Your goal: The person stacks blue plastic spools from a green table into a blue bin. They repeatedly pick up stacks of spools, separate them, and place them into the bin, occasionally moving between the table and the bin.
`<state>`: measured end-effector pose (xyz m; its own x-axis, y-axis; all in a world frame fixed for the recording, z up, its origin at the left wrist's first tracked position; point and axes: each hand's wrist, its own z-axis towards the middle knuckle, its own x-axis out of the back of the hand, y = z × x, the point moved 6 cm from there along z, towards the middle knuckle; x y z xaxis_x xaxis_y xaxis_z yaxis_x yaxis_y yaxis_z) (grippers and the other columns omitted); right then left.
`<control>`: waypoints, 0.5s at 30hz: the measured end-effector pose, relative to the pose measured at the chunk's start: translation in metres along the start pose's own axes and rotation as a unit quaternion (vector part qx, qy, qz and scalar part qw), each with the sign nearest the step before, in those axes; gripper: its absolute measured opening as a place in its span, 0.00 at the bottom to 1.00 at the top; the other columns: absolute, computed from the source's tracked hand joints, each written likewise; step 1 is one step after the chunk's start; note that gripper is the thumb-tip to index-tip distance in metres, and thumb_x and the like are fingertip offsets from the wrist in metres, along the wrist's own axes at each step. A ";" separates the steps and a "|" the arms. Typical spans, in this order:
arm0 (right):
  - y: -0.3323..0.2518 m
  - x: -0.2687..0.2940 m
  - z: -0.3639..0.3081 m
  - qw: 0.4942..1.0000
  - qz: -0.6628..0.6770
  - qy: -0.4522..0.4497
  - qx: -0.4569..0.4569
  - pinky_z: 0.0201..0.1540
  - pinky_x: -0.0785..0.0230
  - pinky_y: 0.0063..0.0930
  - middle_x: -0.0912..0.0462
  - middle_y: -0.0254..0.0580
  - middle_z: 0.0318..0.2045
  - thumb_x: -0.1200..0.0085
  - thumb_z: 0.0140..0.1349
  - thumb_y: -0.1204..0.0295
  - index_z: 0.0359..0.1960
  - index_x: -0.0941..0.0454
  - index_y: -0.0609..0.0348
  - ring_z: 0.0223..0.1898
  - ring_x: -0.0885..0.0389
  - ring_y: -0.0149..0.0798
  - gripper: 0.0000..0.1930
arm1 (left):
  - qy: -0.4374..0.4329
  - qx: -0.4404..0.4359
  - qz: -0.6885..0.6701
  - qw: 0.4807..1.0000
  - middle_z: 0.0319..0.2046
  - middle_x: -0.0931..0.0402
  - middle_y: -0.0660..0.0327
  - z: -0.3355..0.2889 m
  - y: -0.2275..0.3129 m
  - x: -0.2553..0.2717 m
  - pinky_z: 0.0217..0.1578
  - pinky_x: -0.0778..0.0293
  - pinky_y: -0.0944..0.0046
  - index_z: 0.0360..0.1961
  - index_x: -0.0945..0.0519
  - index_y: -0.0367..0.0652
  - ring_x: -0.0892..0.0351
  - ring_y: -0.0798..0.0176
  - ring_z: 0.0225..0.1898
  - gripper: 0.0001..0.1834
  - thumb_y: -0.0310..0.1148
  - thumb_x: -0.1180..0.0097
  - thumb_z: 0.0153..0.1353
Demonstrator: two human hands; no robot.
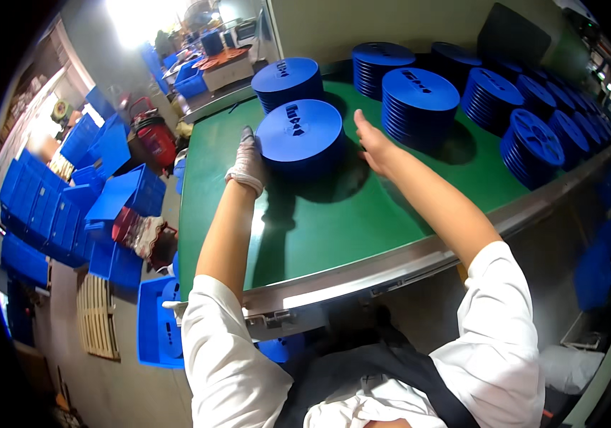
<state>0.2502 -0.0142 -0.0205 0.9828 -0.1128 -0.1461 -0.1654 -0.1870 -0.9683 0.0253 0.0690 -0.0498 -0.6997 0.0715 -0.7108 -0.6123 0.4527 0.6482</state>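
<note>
A stack of round blue plastic discs (300, 130) with dark markings on top stands on the green work surface (334, 225). My left hand (247, 162), in a pale glove with dark fingertips, lies against the stack's left side, its fingers stretched out. Whether it presses on the discs I cannot tell. To the right of that stack, my bare right hand (373, 144) is held in the air with fingers apart and nothing in it. Just right of this hand is a second disc stack (419, 89). Another stack (285, 74) stands behind the first.
Several more blue stacks fill the far right, one topped by a spoked reel (538, 135). A metal edge (341, 283) borders the near side. Blue crates (49, 207), a red extinguisher-like object (154, 138) and a wooden pallet (96, 317) are on the floor at left.
</note>
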 end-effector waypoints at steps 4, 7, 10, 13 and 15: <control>0.015 -0.025 0.042 0.997 -0.009 0.015 0.073 0.71 0.60 0.38 0.49 0.47 0.71 0.69 0.69 0.41 0.72 0.55 0.55 0.72 0.53 0.43 0.39 | 0.063 -0.050 -0.080 0.994 0.61 0.31 0.56 -0.012 -0.007 -0.025 0.66 0.44 0.58 0.61 0.31 0.41 0.33 0.55 0.61 0.31 0.54 0.61 0.69; 0.004 -0.031 0.043 0.989 -0.004 0.071 0.128 0.68 0.50 0.40 0.42 0.54 0.68 0.66 0.68 0.45 0.68 0.44 0.58 0.69 0.45 0.52 0.35 | 0.105 -0.181 -0.020 0.978 0.53 0.23 0.57 -0.003 0.007 0.004 0.58 0.34 0.59 0.53 0.25 0.37 0.25 0.55 0.52 0.27 0.50 0.60 0.68; -0.054 -0.004 0.008 0.969 -0.026 0.063 0.239 0.68 0.51 0.38 0.37 0.55 0.65 0.65 0.69 0.46 0.69 0.45 0.60 0.67 0.40 0.52 0.35 | 0.082 -0.237 -0.009 0.968 0.51 0.22 0.56 -0.036 0.004 -0.065 0.53 0.29 0.59 0.51 0.24 0.38 0.24 0.57 0.51 0.25 0.48 0.59 0.68; -0.126 0.038 -0.007 0.947 0.038 0.048 0.316 0.67 0.48 0.37 0.35 0.54 0.64 0.66 0.71 0.48 0.68 0.45 0.62 0.65 0.38 0.49 0.34 | -0.033 -0.238 -0.007 0.971 0.50 0.22 0.56 -0.042 0.008 -0.167 0.57 0.31 0.55 0.51 0.25 0.39 0.24 0.55 0.52 0.21 0.42 0.62 0.70; -0.161 0.074 -0.015 0.950 0.096 0.013 0.298 0.65 0.42 0.38 0.33 0.53 0.62 0.67 0.72 0.47 0.66 0.44 0.64 0.64 0.35 0.46 0.33 | -0.026 -0.283 0.209 0.936 0.50 0.23 0.57 -0.040 0.006 -0.221 0.58 0.33 0.57 0.52 0.26 0.40 0.25 0.55 0.54 0.19 0.41 0.62 0.69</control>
<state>0.3482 -0.0069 0.1273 0.9354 -0.1139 -0.3348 -0.2591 0.4238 -0.8679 0.1618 0.0203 0.1224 -0.9118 0.1873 -0.3654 -0.3960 -0.1658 0.9032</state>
